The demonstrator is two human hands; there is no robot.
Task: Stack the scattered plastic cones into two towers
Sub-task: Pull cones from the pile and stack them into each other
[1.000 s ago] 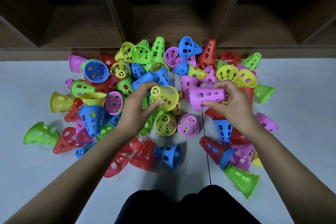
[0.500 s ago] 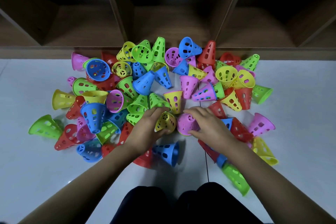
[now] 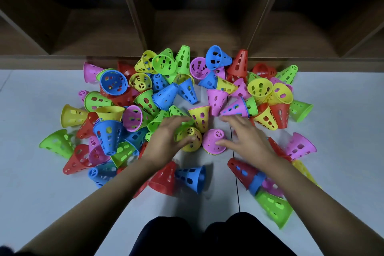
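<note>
Head view: left hand [image 3: 169, 138], right hand [image 3: 248, 136] newly open beside yellow cone [image 3: 190, 140], pink cone [image 3: 213, 141]

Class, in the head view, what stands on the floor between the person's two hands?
Two upright cones side by side, seen in the head view: a yellow cone next to the left hand and a pink cone next to the right hand.
</note>
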